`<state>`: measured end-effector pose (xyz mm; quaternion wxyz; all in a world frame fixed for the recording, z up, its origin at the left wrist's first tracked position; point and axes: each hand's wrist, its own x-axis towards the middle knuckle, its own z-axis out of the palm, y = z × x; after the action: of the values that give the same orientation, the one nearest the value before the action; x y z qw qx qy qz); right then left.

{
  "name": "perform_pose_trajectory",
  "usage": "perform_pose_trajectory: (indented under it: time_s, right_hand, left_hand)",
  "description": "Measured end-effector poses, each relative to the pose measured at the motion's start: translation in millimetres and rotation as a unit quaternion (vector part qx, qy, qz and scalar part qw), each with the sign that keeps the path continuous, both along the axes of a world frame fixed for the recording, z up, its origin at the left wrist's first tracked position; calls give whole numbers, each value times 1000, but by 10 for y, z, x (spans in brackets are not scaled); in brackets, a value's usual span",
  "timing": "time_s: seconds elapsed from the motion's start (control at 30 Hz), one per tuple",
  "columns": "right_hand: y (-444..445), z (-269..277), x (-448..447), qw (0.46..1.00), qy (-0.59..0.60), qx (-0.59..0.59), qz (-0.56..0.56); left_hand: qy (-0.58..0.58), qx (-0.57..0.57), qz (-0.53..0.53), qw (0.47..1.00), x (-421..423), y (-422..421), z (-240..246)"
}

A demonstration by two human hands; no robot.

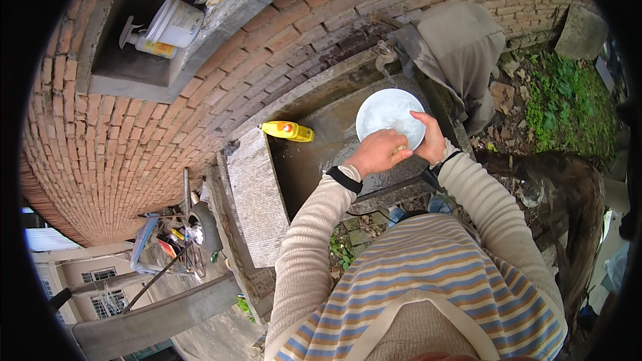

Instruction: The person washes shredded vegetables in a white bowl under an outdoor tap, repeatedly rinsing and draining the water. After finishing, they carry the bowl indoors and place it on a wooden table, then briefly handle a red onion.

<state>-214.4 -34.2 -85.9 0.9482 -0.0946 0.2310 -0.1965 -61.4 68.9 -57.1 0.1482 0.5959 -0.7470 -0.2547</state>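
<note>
A white bowl is tilted over a concrete sink basin, its wet inside facing me. With fingers and thumb, my right hand grips the bowl's right rim. My left hand is curled over the bowl's near side, and a small pale thing, too hidden to name, shows between its thumb and fingers. Water runs from a metal tap just beyond the bowl's far rim. A yellow dish-soap bottle lies on its side in the basin, left of the bowl.
A corrugated slab covers the basin's left part. Grey cloth hangs beside the tap. A brick wall rises behind, with a niche holding a white tub and a spray bottle. A dark trunk-like object stands at right.
</note>
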Motion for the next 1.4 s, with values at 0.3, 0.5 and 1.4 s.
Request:
perform_pose_trajectory:
  time_s: [0.3, 0.5, 1.4]
  right_hand:
    - [42, -5, -44, 999, 15, -7, 33]
    - [-30, -137, -78, 993, 89, -33, 64]
    - [-568, -273, 589, 991, 99, -83, -17]
  left_hand:
    - [156, -3, 151, 976, -35, 57, -126]
    - [365, 45, 311, 876, 235, 143, -224]
    - [466, 141, 510, 709, 559, 735, -108]
